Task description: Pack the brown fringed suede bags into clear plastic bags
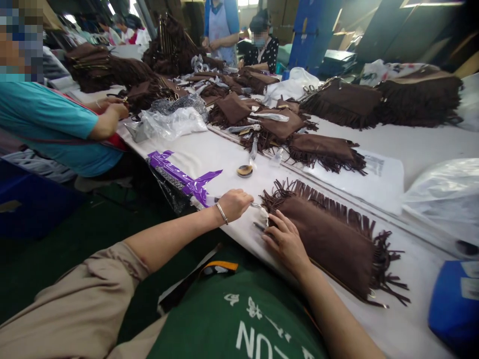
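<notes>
A brown suede bag with fringe [329, 239] lies flat on the white table [411, 144] in front of me. My left hand [235, 203] is closed in a pinch on a small metal piece at the bag's left end. My right hand [285, 240] rests on the bag's near left corner, fingers spread flat, beside a small dark tool lying on the table. A thin bracelet circles my left wrist.
A purple tape strip [183, 177] hangs over the table edge to my left. A small round tin [244, 171] sits beyond my hands. More fringed bags [322, 149] and plastic wrap [168, 122] crowd the table; co-workers [56, 124] sit to the left and at the far end.
</notes>
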{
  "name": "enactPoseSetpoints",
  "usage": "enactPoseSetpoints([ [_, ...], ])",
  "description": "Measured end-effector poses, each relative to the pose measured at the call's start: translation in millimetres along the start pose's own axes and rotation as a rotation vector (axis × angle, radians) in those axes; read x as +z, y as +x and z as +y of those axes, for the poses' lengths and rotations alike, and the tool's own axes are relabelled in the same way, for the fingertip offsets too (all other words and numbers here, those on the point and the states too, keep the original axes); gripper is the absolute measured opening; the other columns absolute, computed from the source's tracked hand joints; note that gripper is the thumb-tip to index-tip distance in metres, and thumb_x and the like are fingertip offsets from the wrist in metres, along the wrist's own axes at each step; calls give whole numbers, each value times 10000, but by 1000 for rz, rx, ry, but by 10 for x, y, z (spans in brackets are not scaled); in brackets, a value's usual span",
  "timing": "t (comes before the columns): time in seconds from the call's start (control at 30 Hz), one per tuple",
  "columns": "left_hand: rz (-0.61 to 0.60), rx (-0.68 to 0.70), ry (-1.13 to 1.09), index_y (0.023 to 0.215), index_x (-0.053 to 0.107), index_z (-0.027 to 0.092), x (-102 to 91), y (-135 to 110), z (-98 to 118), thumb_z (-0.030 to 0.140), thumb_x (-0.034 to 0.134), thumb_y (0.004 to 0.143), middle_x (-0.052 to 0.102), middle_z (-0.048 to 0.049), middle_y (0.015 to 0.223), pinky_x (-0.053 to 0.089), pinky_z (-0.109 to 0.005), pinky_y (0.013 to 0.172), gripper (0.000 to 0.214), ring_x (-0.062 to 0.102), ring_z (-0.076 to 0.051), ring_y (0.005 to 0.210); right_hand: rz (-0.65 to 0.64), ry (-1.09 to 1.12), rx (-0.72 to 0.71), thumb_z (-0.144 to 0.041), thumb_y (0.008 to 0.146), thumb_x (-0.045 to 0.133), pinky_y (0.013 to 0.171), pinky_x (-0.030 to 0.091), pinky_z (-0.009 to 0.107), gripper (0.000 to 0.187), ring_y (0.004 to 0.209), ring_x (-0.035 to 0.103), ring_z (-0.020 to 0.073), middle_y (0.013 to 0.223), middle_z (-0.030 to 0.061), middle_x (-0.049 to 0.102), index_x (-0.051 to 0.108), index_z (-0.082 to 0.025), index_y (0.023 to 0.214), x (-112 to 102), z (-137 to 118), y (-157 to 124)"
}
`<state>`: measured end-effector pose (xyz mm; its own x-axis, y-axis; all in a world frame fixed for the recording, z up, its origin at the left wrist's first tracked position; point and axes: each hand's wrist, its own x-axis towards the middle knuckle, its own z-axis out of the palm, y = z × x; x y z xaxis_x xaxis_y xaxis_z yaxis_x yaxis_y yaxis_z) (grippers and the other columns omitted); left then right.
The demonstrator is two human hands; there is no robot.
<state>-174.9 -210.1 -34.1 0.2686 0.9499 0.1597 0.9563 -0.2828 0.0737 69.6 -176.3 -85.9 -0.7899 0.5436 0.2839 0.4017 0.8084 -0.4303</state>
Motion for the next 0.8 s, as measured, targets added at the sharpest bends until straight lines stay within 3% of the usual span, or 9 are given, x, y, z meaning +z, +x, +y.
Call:
enactPoseSetpoints([
  [0.07, -6, -18, -24, 974, 608, 147, 37, -27, -5, 197, 440, 908, 643, -86, 875, 439, -337, 812, 188, 558, -212, 882, 7, 41, 13, -358, 849, 570, 1068, 354, 479, 164, 1318, 341, 267, 1269, 32, 543, 647, -236, 770, 14, -7, -1],
  [0.13, -1, -38, -62, 970, 609, 150, 78, -60, -9, 197, 457, 900, 643, -83, 876, 443, -329, 821, 174, 564, -204, 886, 62, 74, 51, -351, 835, 586, 1041, 385, 472, 147, 1287, 384, 266, 1211, 44, 572, 631, -232, 761, 41, -29, 12],
  [0.23, 14, -86, -128, 973, 611, 155, 122, -108, -14, 195, 479, 890, 649, -73, 883, 451, -320, 836, 161, 574, -195, 893, 144, 8, 110, -332, 851, 564, 1040, 365, 496, 163, 1297, 370, 287, 1250, 78, 549, 621, -228, 963, 126, -122, 41],
  [0.37, -7, -117, -157, 971, 612, 154, 115, -121, -18, 184, 494, 881, 653, -69, 892, 460, -314, 834, 151, 576, -193, 887, 91, -150, 98, -267, 893, 498, 1095, 255, 528, 265, 1357, 269, 297, 1395, 100, 432, 565, -208, 1142, 243, -221, 55],
  [0.5, -10, -94, -142, 984, 610, 149, 91, -74, -27, 184, 477, 893, 651, -70, 904, 459, -307, 840, 164, 567, -198, 912, 58, -61, 62, -279, 891, 509, 1077, 306, 497, 152, 1337, 307, 275, 1317, 57, 510, 651, -230, 915, 225, -85, 51],
  [0.67, -10, -64, -151, 990, 609, 150, 149, -69, -26, 185, 458, 902, 648, -75, 912, 461, -305, 839, 178, 565, -198, 919, -34, 123, -41, -337, 859, 559, 1050, 366, 467, 198, 1288, 367, 257, 1236, 30, 554, 633, -230, 709, 100, 74, 22],
  [0.77, -3, -100, -200, 985, 614, 145, 190, -134, -10, 182, 465, 896, 653, -78, 907, 456, -309, 856, 177, 571, -197, 922, -12, 128, 8, -283, 831, 572, 1066, 349, 480, 80, 1322, 319, 270, 1275, 46, 529, 622, -220, 828, 92, 7, -33],
  [0.8, -1, -124, -229, 982, 618, 142, 194, -166, 0, 178, 469, 892, 655, -79, 910, 451, -310, 865, 178, 573, -196, 925, 17, 116, 44, -237, 829, 545, 1078, 331, 490, 115, 1338, 294, 272, 1312, 58, 502, 611, -211, 920, 100, -26, -55],
])
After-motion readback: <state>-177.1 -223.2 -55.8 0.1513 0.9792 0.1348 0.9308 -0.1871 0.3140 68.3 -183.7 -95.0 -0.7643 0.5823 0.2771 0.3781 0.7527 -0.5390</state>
